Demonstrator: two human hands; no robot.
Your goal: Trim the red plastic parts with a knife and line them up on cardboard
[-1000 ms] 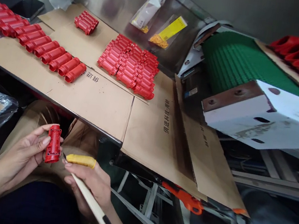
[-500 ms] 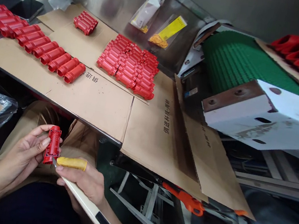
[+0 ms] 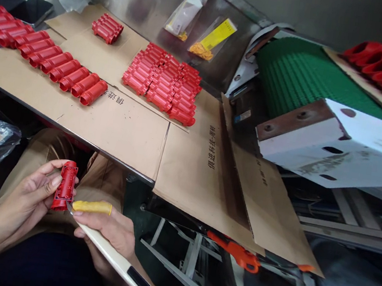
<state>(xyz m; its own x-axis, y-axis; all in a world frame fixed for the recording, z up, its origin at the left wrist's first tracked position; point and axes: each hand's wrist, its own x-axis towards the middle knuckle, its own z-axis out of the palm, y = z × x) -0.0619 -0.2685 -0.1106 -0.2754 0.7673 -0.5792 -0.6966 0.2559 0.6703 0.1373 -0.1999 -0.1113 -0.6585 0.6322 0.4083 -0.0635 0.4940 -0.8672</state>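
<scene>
My left hand [image 3: 32, 193] grips a red plastic tube part [image 3: 67, 184] upright between thumb and fingers, above my lap. My right hand [image 3: 111, 232] is closed round a white-handled knife [image 3: 114, 259] with a black end. A yellow cover sits on one finger of that hand. The knife's short metal blade is at the lower end of the red part; whether it touches is too small to tell. On the cardboard-covered table, a row of similar red parts [image 3: 60, 64] runs to the left, and a block of them [image 3: 162, 80] lies farther back.
A small red stack [image 3: 107, 28] lies on the cardboard [image 3: 134, 136]. Behind it are two plastic bags, one with yellow pieces [image 3: 201, 50]. A green conveyor belt [image 3: 303, 74] with a white frame stands at the right. A plastic-lined box [image 3: 14, 134] is at the left.
The red part's lower end has tilted slightly left in my left hand. The knife handle's black end has shifted a little right. The camera view has moved slightly.
</scene>
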